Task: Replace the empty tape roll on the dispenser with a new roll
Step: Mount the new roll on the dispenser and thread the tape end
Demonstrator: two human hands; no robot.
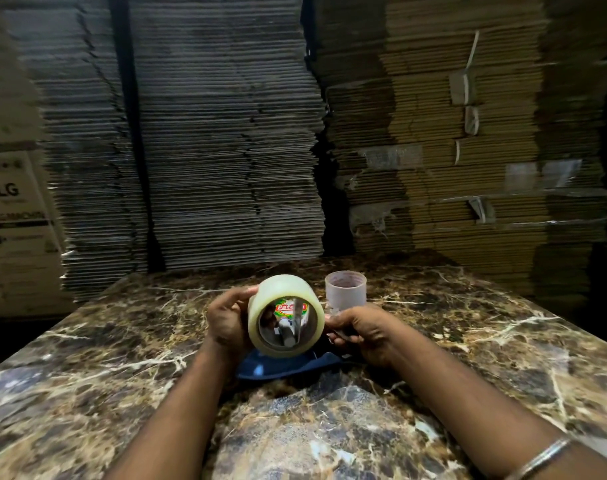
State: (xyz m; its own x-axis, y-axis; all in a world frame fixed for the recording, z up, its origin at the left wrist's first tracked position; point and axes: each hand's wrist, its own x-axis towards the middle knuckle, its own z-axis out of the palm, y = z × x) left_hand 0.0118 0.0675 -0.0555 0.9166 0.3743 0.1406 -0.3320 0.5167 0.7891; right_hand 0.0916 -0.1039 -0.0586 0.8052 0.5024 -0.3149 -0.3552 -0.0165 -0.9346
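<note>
A full roll of clear tape (284, 292) with a coloured label inside its core is held just above the marble table, its open side facing me. My left hand (226, 320) grips its left rim. Through the core I see grey parts of the dispenser (288, 332). The dispenser's blue body (288, 365) lies flat on the table under the roll. My right hand (361, 332) is closed on the dispenser's right end, most likely its handle, which the fingers hide. The empty translucent tape core (345, 289) stands upright on the table just behind my right hand.
The marble table (122, 358) stretches wide to both sides. Tall stacks of flattened cardboard (226, 150) rise right behind its far edge. A white printed carton (15, 216) stands at the far left. A metal bangle (541, 455) is on my right wrist.
</note>
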